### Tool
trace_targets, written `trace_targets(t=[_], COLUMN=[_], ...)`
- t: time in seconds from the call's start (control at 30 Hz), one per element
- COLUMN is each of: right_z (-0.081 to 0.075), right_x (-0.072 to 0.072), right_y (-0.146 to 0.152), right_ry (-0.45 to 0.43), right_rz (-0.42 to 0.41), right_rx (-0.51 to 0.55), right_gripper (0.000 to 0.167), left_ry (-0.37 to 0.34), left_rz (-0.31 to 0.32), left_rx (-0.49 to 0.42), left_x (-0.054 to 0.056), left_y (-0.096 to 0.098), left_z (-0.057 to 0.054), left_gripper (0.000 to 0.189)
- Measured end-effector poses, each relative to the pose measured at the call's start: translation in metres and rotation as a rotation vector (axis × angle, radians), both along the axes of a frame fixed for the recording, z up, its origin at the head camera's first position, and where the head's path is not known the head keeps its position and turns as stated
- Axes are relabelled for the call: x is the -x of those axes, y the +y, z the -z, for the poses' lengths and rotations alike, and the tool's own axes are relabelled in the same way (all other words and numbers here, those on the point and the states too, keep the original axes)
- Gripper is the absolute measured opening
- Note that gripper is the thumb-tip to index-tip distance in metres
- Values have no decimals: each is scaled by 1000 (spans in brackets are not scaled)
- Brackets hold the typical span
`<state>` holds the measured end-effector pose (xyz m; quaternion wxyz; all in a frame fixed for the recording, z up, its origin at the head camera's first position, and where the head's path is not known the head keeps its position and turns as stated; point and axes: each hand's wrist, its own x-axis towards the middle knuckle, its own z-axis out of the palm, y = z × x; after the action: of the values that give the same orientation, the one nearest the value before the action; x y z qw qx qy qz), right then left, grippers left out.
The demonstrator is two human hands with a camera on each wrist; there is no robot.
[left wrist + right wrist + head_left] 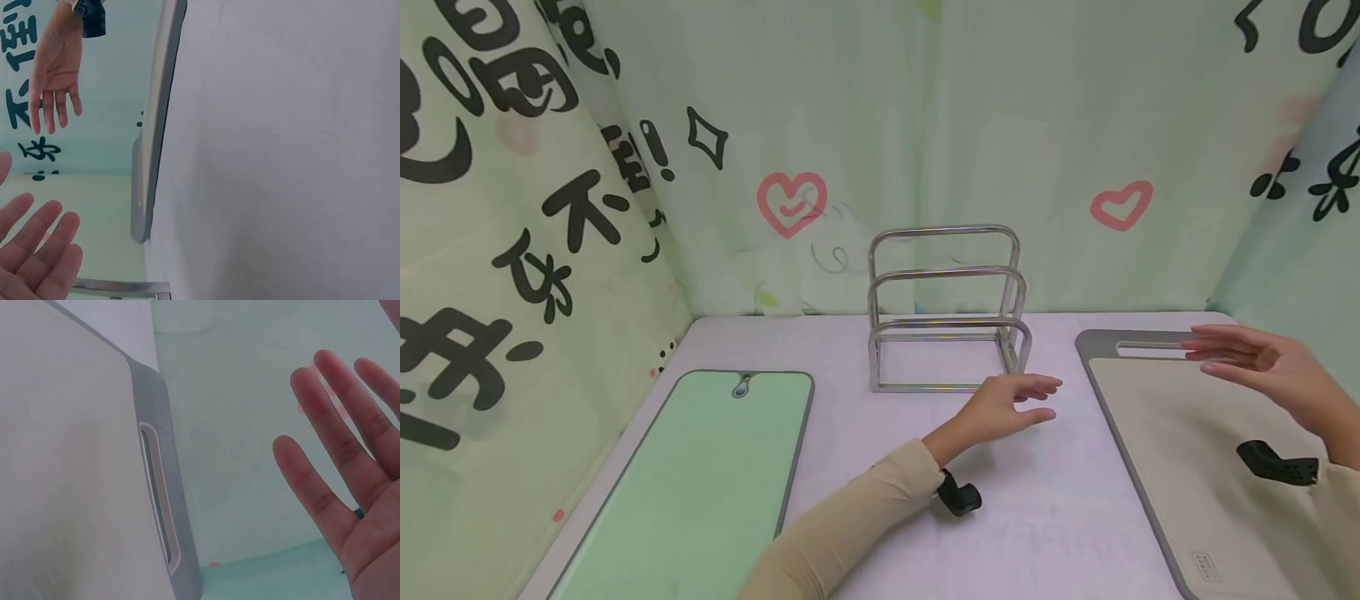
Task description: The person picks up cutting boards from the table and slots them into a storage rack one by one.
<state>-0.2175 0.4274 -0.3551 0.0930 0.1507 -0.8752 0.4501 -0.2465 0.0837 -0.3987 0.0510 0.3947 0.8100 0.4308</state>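
Observation:
My left hand (1000,408) hovers over the table in front of the metal rack, fingers loosely extended to the right and holding nothing. Above the beige cutting board (1180,467), near its slotted handle, my right hand (1273,367) is raised with nothing in it. In the right wrist view the fingers of that right hand (356,444) are spread apart, away from the board's grey handle end (153,406). The wire rack (951,323) has several upright chrome loops with nothing between them. A green cutting board (700,483) with a grey rim lies flat at the left.
A pale cloth covers the table (1037,533). Green printed curtains (850,125) with hearts and black lettering enclose the back and both sides. The rack stands near the table's back edge, between the two boards. A black wrist camera (958,493) is strapped to the left wrist.

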Motion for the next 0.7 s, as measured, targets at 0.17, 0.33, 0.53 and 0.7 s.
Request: trace_targets(t=[0.17, 0.33, 0.53, 0.7], right_z=[5, 8, 12, 17], right_x=[-2, -3, -6, -5], right_y=[13, 24, 37, 48], right_ry=[-32, -74, -119, -121], right_rz=[43, 87, 113, 113], right_rx=[-16, -46, -51, -39], right_gripper=[45, 44, 50, 51], left_ry=[-76, -205, -362, -484], left_rz=[-48, -108, -206, -287], left_rx=[-21, -65, -101, -128], left_x=[-2, -4, -6, -9], left_y=[11, 20, 32, 41], left_z=[5, 9, 13, 17], left_gripper=[39, 36, 31, 29])
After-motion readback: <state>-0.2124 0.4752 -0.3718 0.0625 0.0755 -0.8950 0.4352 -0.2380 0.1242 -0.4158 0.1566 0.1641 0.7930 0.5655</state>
